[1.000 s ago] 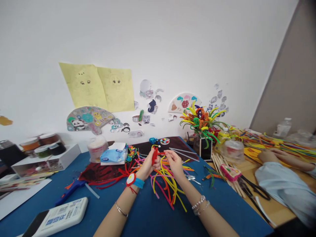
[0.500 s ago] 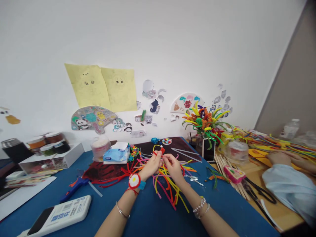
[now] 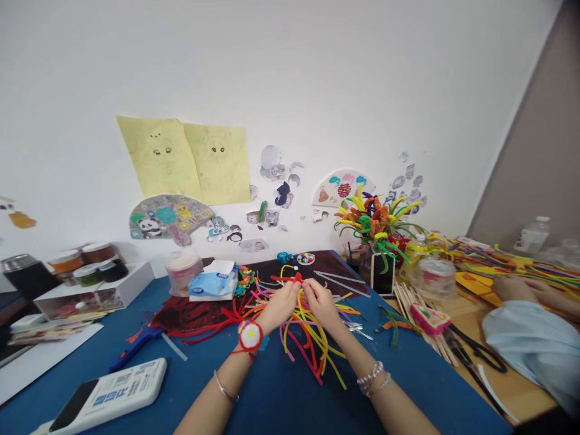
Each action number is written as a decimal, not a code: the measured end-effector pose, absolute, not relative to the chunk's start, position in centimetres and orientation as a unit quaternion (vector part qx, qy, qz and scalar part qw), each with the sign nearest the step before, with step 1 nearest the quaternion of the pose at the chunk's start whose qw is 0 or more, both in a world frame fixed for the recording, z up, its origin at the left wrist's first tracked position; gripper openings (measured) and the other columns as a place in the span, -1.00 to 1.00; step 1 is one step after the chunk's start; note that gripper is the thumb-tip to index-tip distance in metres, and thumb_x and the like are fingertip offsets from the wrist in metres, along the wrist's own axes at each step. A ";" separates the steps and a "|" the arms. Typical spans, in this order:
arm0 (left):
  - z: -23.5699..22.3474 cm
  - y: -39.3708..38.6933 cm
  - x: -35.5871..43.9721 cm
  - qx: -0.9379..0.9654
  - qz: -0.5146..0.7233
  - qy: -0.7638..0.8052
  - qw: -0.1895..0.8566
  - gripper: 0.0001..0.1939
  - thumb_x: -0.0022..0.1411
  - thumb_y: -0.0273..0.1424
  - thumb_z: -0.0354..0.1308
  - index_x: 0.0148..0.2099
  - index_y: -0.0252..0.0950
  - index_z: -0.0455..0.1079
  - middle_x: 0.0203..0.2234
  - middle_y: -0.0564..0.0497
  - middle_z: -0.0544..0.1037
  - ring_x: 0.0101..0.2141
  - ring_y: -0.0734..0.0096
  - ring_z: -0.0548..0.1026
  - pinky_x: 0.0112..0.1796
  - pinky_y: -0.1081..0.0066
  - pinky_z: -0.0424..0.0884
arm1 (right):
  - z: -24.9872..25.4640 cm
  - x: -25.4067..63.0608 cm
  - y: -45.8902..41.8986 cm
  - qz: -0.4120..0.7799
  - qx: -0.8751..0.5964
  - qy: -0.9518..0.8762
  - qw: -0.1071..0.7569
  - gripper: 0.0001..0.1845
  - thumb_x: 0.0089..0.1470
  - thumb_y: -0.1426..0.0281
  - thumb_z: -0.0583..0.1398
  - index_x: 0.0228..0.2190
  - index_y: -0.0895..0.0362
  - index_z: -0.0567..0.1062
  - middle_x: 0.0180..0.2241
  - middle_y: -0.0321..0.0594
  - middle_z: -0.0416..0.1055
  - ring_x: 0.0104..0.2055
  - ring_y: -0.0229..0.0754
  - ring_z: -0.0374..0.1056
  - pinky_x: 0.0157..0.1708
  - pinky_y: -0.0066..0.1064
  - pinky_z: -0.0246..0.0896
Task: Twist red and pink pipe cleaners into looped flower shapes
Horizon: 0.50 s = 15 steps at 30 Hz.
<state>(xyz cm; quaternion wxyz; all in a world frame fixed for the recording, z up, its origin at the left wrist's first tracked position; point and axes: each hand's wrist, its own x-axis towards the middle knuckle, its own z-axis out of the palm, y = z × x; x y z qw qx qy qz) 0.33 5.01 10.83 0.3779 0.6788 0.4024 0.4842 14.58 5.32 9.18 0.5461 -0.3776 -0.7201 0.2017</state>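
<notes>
**Fuzz, Plastic and Bare Wood**

The pipe cleaners (image 3: pixel 308 338) are soft, fuzzy chenille. The board (image 3: pixel 421 386) beneath them is smooth, matt blue. The glue gun (image 3: pixel 136 349) is glossy plastic, the tissue pack (image 3: pixel 212 283) shiny film, the sticks (image 3: pixel 435 347) pale wood (unpainted, it seems), the wall sheets (image 3: pixel 181 160) thin yellow paper.

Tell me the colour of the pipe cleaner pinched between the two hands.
Red; it shows best in the head view, the only view, where the pipe cleaner sticks out above the fingertips.
</notes>
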 end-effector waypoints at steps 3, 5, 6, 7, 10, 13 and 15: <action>10.3 4.2 1.4 0.712 0.469 0.416 0.318 -0.77 0.09 -0.19 0.05 -0.43 -0.25 0.28 -0.66 0.07 0.26 -0.58 0.40 0.28 -0.45 0.47 0.09 | 9.1 14.7 5.5 0.257 -0.370 -0.694 0.562 -0.70 0.10 0.22 -0.07 -0.46 0.11 0.35 -0.59 -0.34 0.25 -0.56 -0.28 0.16 -0.54 -0.48 0.05; 10.3 3.8 1.7 0.734 0.439 0.427 0.294 -0.76 0.09 -0.18 0.04 -0.41 -0.26 0.28 -0.65 0.05 0.27 -0.54 0.36 0.32 -0.42 0.47 0.11 | 9.1 14.9 5.8 0.303 -0.350 -0.692 0.554 -0.70 0.09 0.21 -0.06 -0.44 0.11 0.34 -0.58 -0.35 0.22 -0.58 -0.31 0.12 -0.59 -0.50 0.03; 10.4 3.6 1.6 0.753 0.409 0.436 0.274 -0.74 0.11 -0.17 0.01 -0.39 -0.27 0.28 -0.62 0.02 0.30 -0.51 0.33 0.34 -0.39 0.46 0.13 | 9.1 15.0 6.0 0.316 -0.339 -0.697 0.547 -0.71 0.08 0.20 -0.04 -0.44 0.12 0.34 -0.57 -0.36 0.21 -0.58 -0.33 0.11 -0.59 -0.51 0.03; 10.6 3.5 1.5 0.774 0.374 0.445 0.250 -0.71 0.13 -0.16 -0.04 -0.35 -0.28 0.29 -0.57 -0.01 0.35 -0.47 0.31 0.36 -0.36 0.44 0.14 | 9.2 15.4 6.3 0.323 -0.331 -0.702 0.542 -0.73 0.06 0.20 -0.01 -0.44 0.13 0.34 -0.57 -0.35 0.21 -0.58 -0.34 0.10 -0.59 -0.52 0.03; 11.4 3.4 0.8 0.819 0.282 0.456 0.206 -0.58 0.19 -0.13 -0.18 -0.03 -0.28 0.21 -0.44 -0.03 0.42 -0.41 0.32 0.38 -0.34 0.41 0.19 | 9.4 17.7 7.7 0.343 -0.327 -0.652 0.592 -0.77 0.01 0.22 0.07 -0.45 0.14 0.34 -0.63 -0.40 0.13 -0.62 -0.38 0.04 -0.64 -0.56 -0.03; 11.9 3.7 0.2 0.821 0.263 0.450 0.232 -0.47 0.20 -0.12 -0.24 0.14 -0.27 -0.01 -0.51 0.06 0.39 -0.47 0.40 0.35 -0.39 0.43 0.21 | 9.5 22.5 9.6 0.374 -0.273 -0.487 0.740 -0.83 0.01 0.27 0.11 -0.38 0.11 0.32 -0.70 -0.50 0.01 -0.70 -0.44 -0.07 -0.69 -0.60 -0.11; 12.0 4.2 -0.2 0.815 0.266 0.445 0.260 -0.47 0.20 -0.12 -0.24 0.13 -0.29 0.01 -0.54 0.09 0.35 -0.51 0.45 0.31 -0.42 0.46 0.20 | 9.3 26.6 10.7 0.362 -0.201 -0.388 0.823 -0.84 -0.04 0.34 0.16 -0.36 0.10 0.32 -0.68 -0.49 0.12 -0.68 -0.45 0.00 -0.64 -0.59 -0.01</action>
